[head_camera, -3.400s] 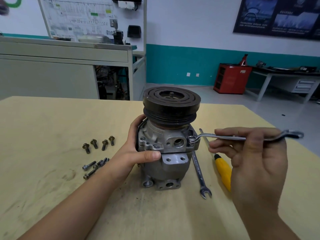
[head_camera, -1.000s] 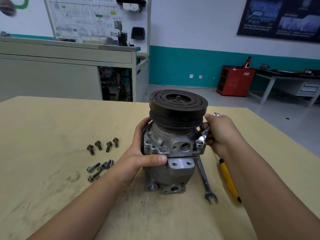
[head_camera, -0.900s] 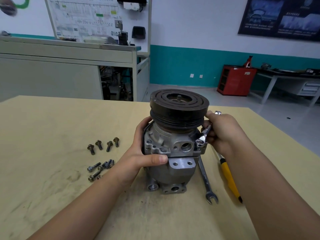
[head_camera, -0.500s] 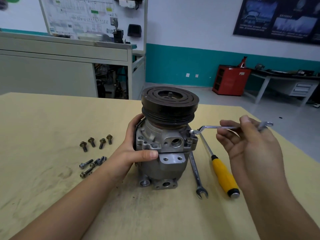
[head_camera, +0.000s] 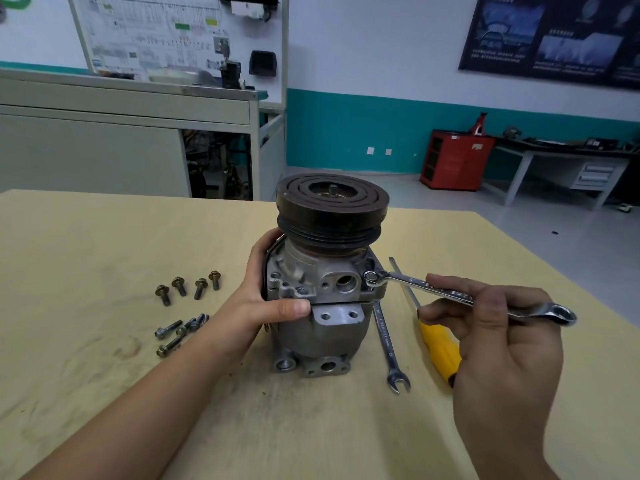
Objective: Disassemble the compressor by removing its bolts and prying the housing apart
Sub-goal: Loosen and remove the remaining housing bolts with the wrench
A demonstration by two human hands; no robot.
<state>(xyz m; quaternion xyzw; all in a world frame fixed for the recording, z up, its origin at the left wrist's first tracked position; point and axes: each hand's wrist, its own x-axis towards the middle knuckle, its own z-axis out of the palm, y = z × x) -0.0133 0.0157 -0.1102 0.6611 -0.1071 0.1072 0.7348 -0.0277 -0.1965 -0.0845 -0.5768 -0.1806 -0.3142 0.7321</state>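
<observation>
Compressor [head_camera: 325, 306] stands upright mid-table [head_camera: 104, 237], dark pulley [head_camera: 332, 202] on top; your left hand [head_camera: 263, 306] grips its housing from nine o'clock, thumb curled across the front, fingers wrapped behind; your right hand [head_camera: 495, 327], out at three o'clock, pinches the shank of a combination wrench [head_camera: 415, 284] between thumb and curled fingers, its ring end seated at the housing's three o'clock corner; a second wrench [head_camera: 386, 341] and a yellow-handled screwdriver [head_camera: 440, 351] lie at four o'clock; loose bolts [head_camera: 188, 287] lie well apart at nine o'clock.
</observation>
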